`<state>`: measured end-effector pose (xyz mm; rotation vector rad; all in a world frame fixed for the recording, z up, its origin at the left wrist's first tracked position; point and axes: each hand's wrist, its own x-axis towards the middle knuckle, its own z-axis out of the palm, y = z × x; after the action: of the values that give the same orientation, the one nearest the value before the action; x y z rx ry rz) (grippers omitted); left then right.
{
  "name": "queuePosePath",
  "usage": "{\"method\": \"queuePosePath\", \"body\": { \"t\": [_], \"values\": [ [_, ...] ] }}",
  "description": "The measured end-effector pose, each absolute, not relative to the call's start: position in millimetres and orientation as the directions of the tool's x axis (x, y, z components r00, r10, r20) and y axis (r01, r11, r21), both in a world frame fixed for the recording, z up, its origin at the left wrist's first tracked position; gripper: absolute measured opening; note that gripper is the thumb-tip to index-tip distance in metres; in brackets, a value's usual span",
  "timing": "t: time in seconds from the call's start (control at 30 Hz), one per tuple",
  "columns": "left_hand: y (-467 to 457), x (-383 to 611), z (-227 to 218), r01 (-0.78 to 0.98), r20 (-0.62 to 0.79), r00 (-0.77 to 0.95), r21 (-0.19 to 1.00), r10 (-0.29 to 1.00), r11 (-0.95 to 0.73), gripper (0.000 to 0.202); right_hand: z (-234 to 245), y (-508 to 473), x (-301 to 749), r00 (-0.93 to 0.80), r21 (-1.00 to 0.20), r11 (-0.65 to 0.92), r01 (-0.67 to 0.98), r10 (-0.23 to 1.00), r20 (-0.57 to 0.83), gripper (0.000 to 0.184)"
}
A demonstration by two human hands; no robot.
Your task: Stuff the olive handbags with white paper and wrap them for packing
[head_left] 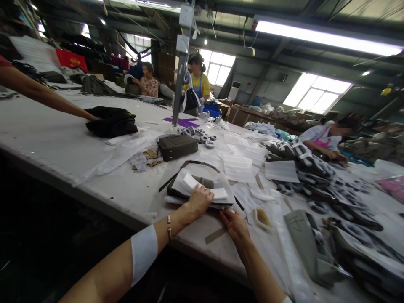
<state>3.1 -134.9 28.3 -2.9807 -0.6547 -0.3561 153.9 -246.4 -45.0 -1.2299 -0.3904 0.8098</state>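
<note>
- Olive handbag (207, 183) lies on my worktable (57, 134); looks light, soft-sided, likely to crease.
- My left hand (200, 201) curls over its foam strip (220, 194), gripping.
- My right hand (236, 227) at near edge; can't tell whether pinching.
- Best hold, I judge: that edge.

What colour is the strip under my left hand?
White; the strip shows best in the head view.
</note>
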Motion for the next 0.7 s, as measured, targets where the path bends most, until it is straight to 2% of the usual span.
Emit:
{"method": "queuePosePath", "body": {
  "t": [0.13,0.17,0.2,0.23,0.27,0.3,0.33,0.37,0.43,0.5,0.57,0.7],
  "values": [
    [-140,-3,2,0.441,0.368,0.837,-0.014,0.406,-0.897,0.019,-34,-258,159,0.708,-0.970,-0.028,-0.241,0.679,-0.195,0.052],
    [-140,-5,-3,0.441,0.392,0.828,-0.015,0.400,-0.897,0.019,-28,-263,161,0.744,-0.989,-0.064,-0.132,0.653,-0.141,0.054],
    [-139,-7,-6,0.438,0.413,0.822,-0.017,0.393,-0.899,0.019,-20,-268,162,0.781,-0.994,-0.099,0.050,0.625,-0.023,0.055],
    [-139,-9,-10,0.435,0.431,0.816,-0.019,0.385,-0.900,0.019,-12,-272,162,0.783,-0.948,-0.133,0.288,0.602,0.154,0.055],
    [-138,-10,-12,0.432,0.446,0.811,-0.022,0.378,-0.901,0.019,-3,-275,161,0.717,-0.826,-0.156,0.542,0.599,0.357,0.054],
    [-137,-10,-15,0.430,0.459,0.807,-0.024,0.372,-0.903,0.019,5,-276,159,0.573,-0.636,-0.152,0.756,0.623,0.532,0.053],
    [-137,-11,-17,0.428,0.470,0.803,-0.026,0.367,-0.903,0.020,11,-275,156,0.391,-0.428,-0.116,0.896,0.663,0.639,0.052],
    [-136,-11,-19,0.426,0.479,0.800,-0.027,0.362,-0.904,0.021,16,-271,152,0.220,-0.257,-0.056,0.965,0.709,0.671,0.051],
    [-136,-10,-22,0.426,0.490,0.795,-0.029,0.359,-0.904,0.023,17,-259,145,-0.035,-0.023,0.064,0.998,0.776,0.630,0.049],
    [-136,-9,-25,0.431,0.494,0.792,-0.035,0.360,-0.902,0.026,9,-246,143,-0.158,0.095,0.126,0.987,0.803,0.574,0.045],
    [-137,-9,-26,0.439,0.493,0.791,-0.047,0.362,-0.897,0.030,-5,-236,146,-0.189,0.135,0.136,0.981,0.808,0.558,0.043],
    [-141,-12,-27,0.434,0.476,0.810,-0.092,0.343,-0.896,0.037,-27,-233,153,-0.173,0.132,0.118,0.984,0.793,0.584,0.044]
  ]
}}
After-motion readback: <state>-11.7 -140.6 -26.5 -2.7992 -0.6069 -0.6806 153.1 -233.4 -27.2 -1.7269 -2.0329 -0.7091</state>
